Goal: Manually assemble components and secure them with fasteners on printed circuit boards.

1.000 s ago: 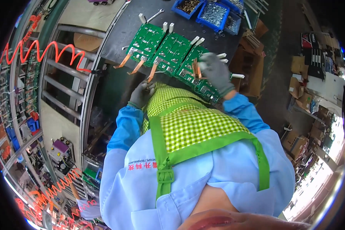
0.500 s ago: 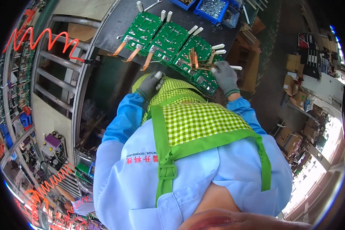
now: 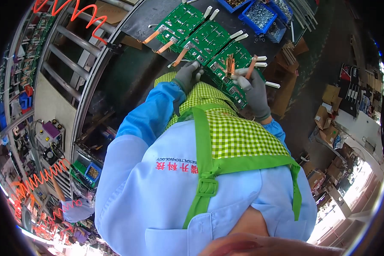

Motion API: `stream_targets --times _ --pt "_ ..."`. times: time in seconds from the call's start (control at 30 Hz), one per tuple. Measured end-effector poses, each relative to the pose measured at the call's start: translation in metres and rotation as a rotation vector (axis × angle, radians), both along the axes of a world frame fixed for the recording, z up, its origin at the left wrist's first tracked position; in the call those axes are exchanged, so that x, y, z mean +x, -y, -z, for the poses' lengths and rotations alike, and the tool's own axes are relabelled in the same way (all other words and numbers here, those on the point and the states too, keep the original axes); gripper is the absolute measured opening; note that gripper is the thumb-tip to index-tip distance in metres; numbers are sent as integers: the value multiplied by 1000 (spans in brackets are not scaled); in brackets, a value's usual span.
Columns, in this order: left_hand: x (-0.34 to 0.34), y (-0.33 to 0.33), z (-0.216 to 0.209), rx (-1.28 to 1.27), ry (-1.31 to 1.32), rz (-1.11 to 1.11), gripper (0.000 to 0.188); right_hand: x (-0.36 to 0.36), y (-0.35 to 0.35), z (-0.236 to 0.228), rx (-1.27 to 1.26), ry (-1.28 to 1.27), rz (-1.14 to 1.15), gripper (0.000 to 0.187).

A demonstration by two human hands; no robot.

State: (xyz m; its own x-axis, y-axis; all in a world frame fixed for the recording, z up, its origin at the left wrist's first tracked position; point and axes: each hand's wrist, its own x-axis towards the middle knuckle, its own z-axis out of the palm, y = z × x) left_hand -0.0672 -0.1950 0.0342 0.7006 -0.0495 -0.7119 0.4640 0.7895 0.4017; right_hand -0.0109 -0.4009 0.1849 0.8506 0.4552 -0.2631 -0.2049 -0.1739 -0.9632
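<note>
Right hand (image 3: pixel 256 92) grips copper strip (image 3: pixel 251 68); green board (image 3: pixel 220 64) at its left.

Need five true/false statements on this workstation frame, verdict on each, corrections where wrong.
1. The grey-gloved right hand holds a flat copper strip. True.
2. The left hand is bare. False: it is gloved in dark grey.
3. Other thin copper strips lie on one of the green rectangular printed circuit boards. True.
4. The open blue plastic bins of small metal parts stand to the left of the boards. False: they stand beyond the boards, toward the right.
5. A green-and-white checked fabric apron covers the person's front. True.
</note>
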Motion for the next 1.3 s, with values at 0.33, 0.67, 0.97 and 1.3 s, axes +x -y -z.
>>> stream_targets --times 0.33,0.67,0.97,1.3 --pt "16 17 15 -321 -154 -227 15 -5 -35 56 -123 432 -180 21" --pt "2 12 22 -394 155 -197 25 -3 -62 74 -221 687 -382 20" --pt "-3 -6 11 -400 141 -101 22 -17 -70 85 -250 685 -313 21" --pt "15 -14 -6 9 179 154 23 6 -61 36 -535 431 -823 35"
